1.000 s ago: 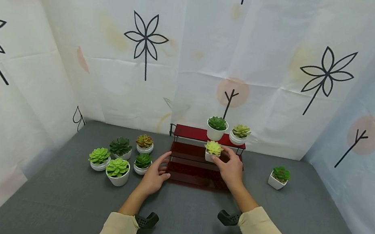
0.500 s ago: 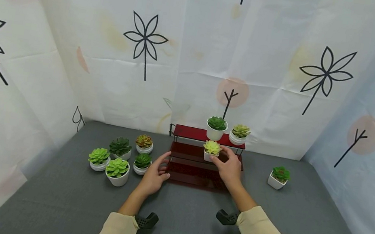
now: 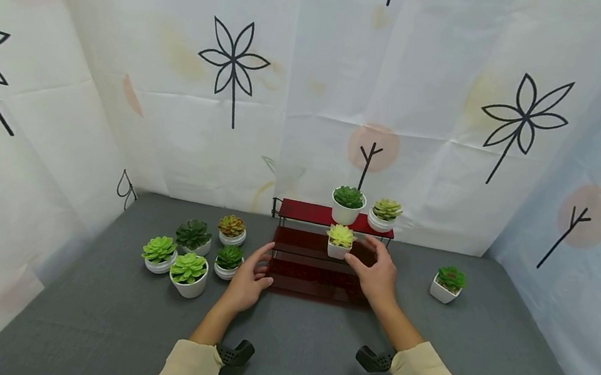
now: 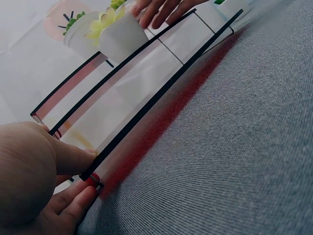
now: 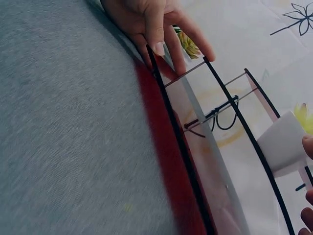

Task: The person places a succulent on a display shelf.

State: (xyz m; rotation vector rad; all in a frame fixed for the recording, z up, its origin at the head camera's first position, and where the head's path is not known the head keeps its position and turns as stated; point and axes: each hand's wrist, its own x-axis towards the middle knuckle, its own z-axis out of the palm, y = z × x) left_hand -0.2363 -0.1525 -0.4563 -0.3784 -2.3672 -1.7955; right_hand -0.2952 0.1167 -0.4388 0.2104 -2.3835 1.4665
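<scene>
In the head view a dark red three-tier display stand [image 3: 298,241] stands against the backdrop. A yellow-green succulent in a white square pot [image 3: 338,250] sits upright on its middle tier. Just right of that pot is my right hand [image 3: 378,277], thumb near the pot's side and fingers spread, holding nothing. My left hand [image 3: 244,283] steadies the stand's left end; in the left wrist view its thumb [image 4: 73,157] lies over a tier's corner and other fingers are below it. On the top tier are a dark green succulent [image 3: 347,205] and a pale green succulent [image 3: 384,215].
Several potted succulents cluster left on the grey tabletop [image 3: 285,356], including a bright green succulent [image 3: 189,275] and a reddish-brown succulent [image 3: 231,230]. A green succulent in a square pot [image 3: 447,284] stands alone at the right. Printed cloth [image 3: 316,85] encloses the table.
My right hand has let go of the yellow-green succulent's pot and moved slightly right, its fingers opening. The pot stays on the middle tier. My left hand has not moved.
</scene>
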